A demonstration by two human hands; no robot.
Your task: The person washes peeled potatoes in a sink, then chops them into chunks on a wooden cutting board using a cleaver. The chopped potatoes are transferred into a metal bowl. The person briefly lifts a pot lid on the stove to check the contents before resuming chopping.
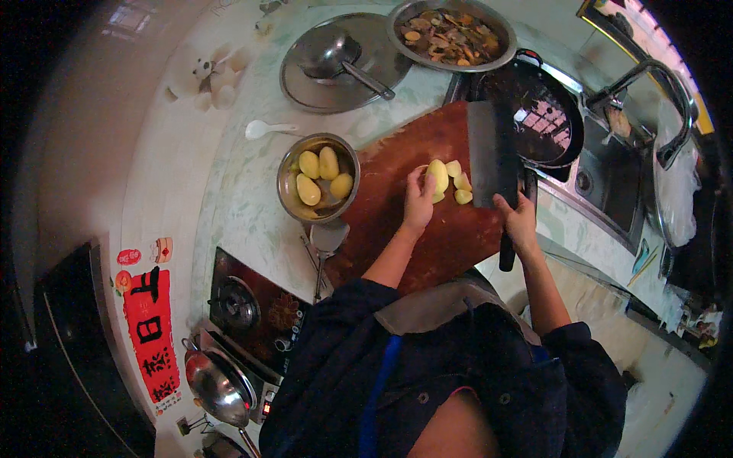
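Note:
My left hand [421,200] holds a peeled potato [438,175] on the brown wooden cutting board [401,240], with the fingers on its left side. My right hand [520,223] grips a cleaver [484,154] by the handle end. The cleaver's broad blade extends away from me above the board's right part, and its black handle [506,255] shows below the hand. Several cut potato chunks [462,182] lie between the held potato and the blade. Left of the board, a metal bowl [284,201] contains several whole peeled potatoes [309,190].
A black wok [541,137] rests over the sink [607,177] beside the faucet [681,109]. Beyond the board are a basin of food pieces [452,37] and a metal lid [309,94] bearing a ladle [332,54]. A spatula [329,237] and gas stove [246,309] are at left.

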